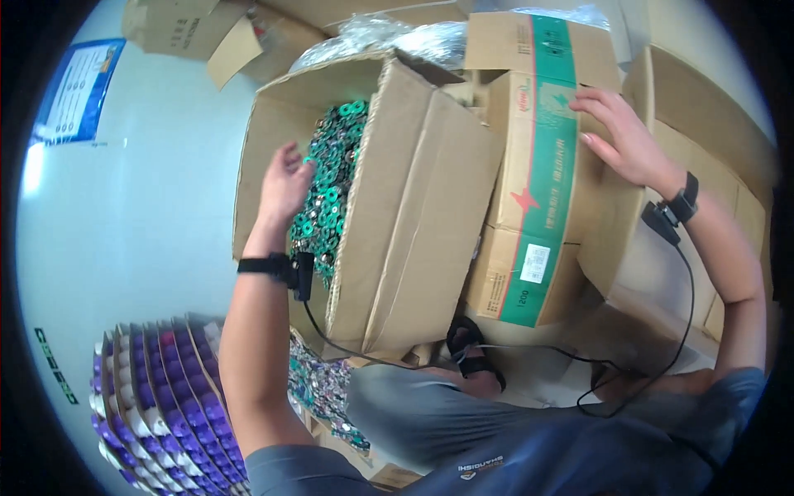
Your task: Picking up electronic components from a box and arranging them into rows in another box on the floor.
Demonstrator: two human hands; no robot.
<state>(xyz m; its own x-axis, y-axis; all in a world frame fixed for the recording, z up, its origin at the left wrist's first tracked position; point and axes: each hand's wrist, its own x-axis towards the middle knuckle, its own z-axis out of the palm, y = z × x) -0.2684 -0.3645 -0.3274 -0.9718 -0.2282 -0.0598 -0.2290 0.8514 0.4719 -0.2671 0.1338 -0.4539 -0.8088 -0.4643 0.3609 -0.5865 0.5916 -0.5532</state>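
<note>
My left hand (286, 186) is over an open cardboard box (422, 186) on the left side of the view. Its fingers are loosely curled with the thumb apart, and nothing shows between them. Inside the box lies a heap of small green ring-shaped parts (332, 198) with dark and metallic bits among them; the hand is beside the heap's left edge. My right hand (624, 140) is stretched out at the right, fingers and thumb apart and holding nothing. Its fingertips reach over the green band of a closed brown carton (517, 149); whether they touch it I cannot tell.
An open cardboard box (703, 174) stands at the right, under my right forearm. Clear plastic wrap (380, 41) lies behind the boxes. Purple and white pieces fill a stack of trays (161, 397) at lower left. More small mixed parts (322, 388) lie near my knee. Cables run from my wrist straps.
</note>
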